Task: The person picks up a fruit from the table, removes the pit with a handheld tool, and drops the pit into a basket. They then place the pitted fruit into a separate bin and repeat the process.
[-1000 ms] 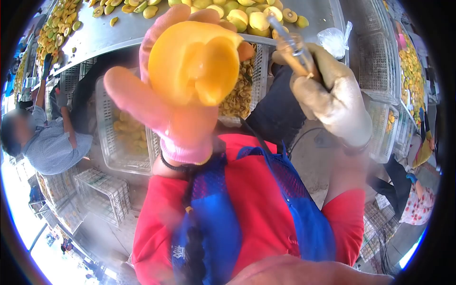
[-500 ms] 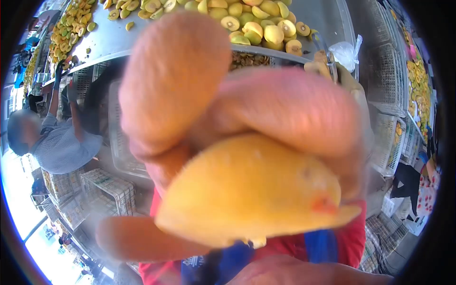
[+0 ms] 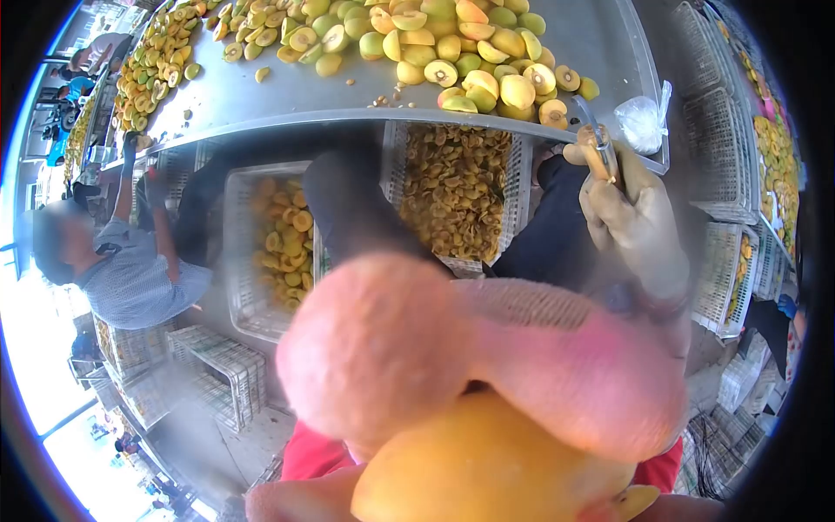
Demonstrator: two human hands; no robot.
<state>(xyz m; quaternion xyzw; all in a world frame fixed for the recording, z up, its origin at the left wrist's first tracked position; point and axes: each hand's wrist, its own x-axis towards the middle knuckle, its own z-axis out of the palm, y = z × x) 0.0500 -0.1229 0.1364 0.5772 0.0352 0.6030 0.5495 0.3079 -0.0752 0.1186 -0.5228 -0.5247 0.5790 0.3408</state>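
Very close to the camera, my left hand (image 3: pixel 383 348) is bare and closed around a yellow peach (image 3: pixel 487 461), whose lower part runs out of the picture. Large, blurred fingers cover its upper side. At the right, my right hand (image 3: pixel 631 217), in a pale glove, grips a pitting tool (image 3: pixel 602 157) with a curved metal end and a tan handle, near the table's front edge. Many cut and whole peaches (image 3: pixel 487 65) are heaped on the metal table (image 3: pixel 304 96) beyond. A clear plastic bag (image 3: pixel 642 122) lies beside the right hand.
Below the table edge stand a crate of cut pieces (image 3: pixel 452 191) and a white crate of peach halves (image 3: pixel 235 287). My dark-clad legs (image 3: pixel 357 209) flank the first crate. To the left, a person in a grey shirt (image 3: pixel 143 274) works at the table. Stacked crates (image 3: pixel 718 148) line the right.
My left hand and the peach have moved down in the picture, uncovering the crates and my legs. My right hand with the tool now shows more fully.
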